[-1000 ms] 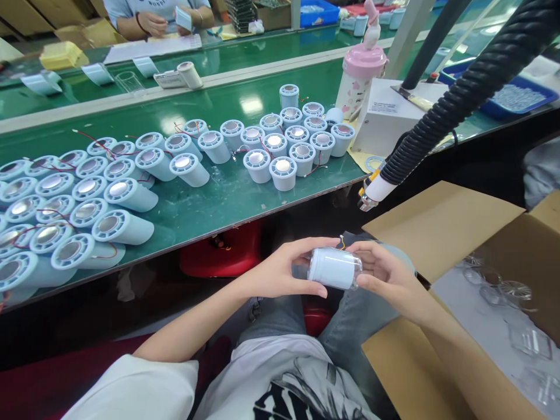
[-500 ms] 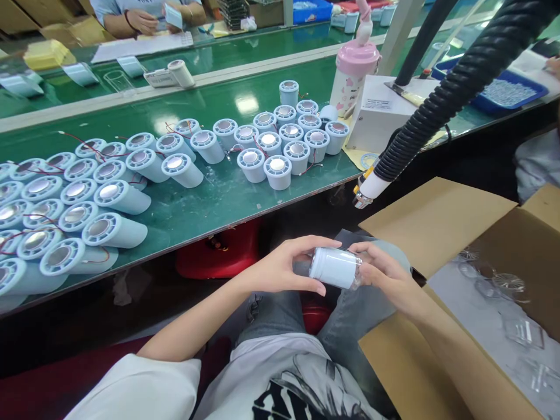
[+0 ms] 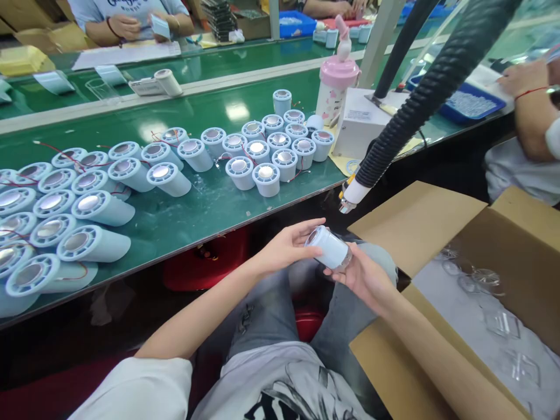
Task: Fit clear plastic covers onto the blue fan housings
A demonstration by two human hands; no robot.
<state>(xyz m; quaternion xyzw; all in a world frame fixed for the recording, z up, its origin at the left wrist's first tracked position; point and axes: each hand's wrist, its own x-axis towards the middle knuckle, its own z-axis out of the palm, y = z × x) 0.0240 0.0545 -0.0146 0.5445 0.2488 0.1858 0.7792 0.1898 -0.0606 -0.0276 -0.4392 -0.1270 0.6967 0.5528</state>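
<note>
In our right hand (image 3: 367, 281) we grip the blue cylinder (image 3: 332, 248) by its lower end, tilted above our lap (image 3: 341, 318); our left hand (image 3: 285, 248) curves around the upper end (whether it grips too, we cannot tell). More cylinders (image 3: 268, 188) are on the bench (image 3: 210, 211) ahead, an open carton (image 3: 420, 219) to our right.

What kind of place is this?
Probably a factory: lots of matching light-blue cylinders crowd a long green bench, and another person across it holds a light-blue part too.
</note>
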